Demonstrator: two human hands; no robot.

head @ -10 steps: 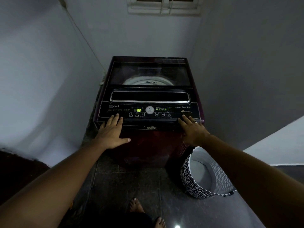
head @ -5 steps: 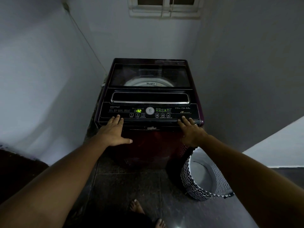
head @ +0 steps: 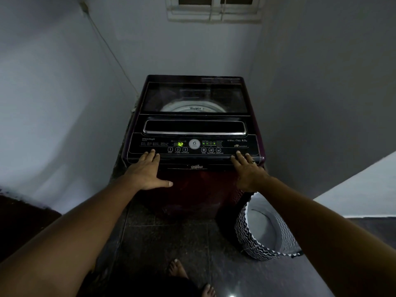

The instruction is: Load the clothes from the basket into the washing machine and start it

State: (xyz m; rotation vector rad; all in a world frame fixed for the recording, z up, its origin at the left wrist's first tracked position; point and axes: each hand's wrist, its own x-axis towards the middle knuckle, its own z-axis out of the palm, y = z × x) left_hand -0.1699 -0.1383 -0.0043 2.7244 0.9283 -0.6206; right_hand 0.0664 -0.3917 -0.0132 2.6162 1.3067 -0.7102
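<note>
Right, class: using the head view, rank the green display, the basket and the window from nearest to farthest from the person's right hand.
From the right hand:
1. Basket, on the floor just below and right of it.
2. Green display, on the panel to its left; close to the basket's rank.
3. Window, high on the back wall.

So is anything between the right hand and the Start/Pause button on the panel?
Nothing visible. The right hand rests on the washing machine at its front right edge; the Start/Pause button lies to its left on the bare control panel. The left hand sits closer.
</note>
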